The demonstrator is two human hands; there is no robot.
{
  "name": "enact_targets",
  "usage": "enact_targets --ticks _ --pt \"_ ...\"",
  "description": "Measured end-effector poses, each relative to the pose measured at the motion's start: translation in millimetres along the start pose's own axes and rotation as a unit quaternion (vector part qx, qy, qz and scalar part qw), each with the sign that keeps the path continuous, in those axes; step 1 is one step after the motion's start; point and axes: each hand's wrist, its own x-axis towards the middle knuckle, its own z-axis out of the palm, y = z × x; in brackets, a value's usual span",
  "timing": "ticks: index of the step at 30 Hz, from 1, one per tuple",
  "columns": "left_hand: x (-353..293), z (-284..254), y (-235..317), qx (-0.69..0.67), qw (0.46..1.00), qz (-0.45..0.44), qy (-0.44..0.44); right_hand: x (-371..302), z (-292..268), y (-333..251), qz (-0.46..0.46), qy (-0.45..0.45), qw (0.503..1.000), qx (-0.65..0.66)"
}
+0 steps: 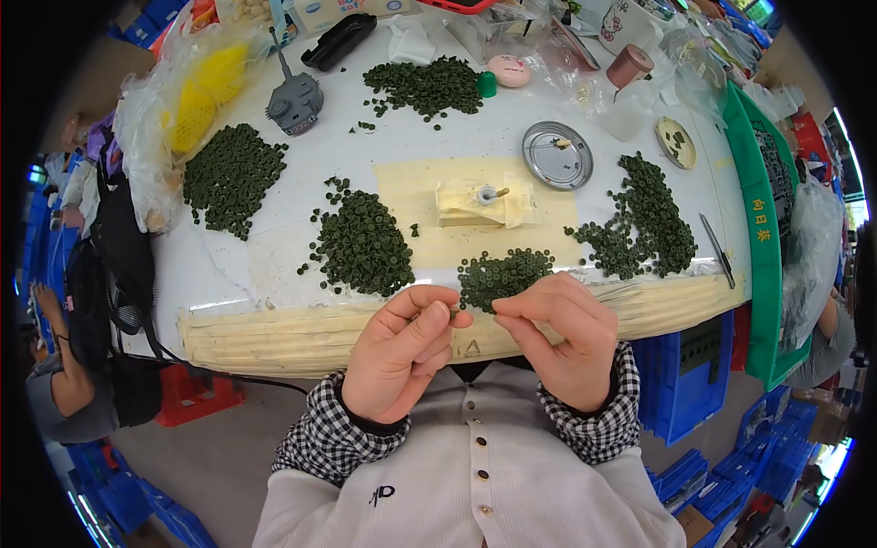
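Note:
My left hand (406, 352) is closed in a pinch at the table's near edge. A bit of a small dark green part (454, 313) shows between its thumb and forefinger. My right hand (568, 338) also pinches, its fingertips against the near side of a small pile of dark green ring-shaped parts (505, 272). Whatever its fingertips hold is too small to make out. Left of that pile lies a taller heap of similar green round parts (364, 245). Behind it, a small block wrapped in cream tape (484, 203) carries an upright peg.
More green parts lie in heaps at the far left (235, 178), back (425, 87) and right (653, 219). Around them are a grey toy tank turret (295, 99), a round metal lid (557, 155), tweezers (718, 251) and a green crate (763, 247). Rolled cream padding (274, 338) lines the near edge.

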Motion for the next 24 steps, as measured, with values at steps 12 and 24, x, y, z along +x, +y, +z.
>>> enact_targets --ticks 12,24 --pt "3.0 -1.2 -10.8 0.029 0.999 0.024 -0.02 1.8 17.0 -5.6 -0.015 -0.007 0.999 0.05" --pt "2.6 3.7 -0.5 0.047 0.999 -0.018 -0.008 5.6 11.8 -5.4 -0.091 -0.004 0.994 -0.058"
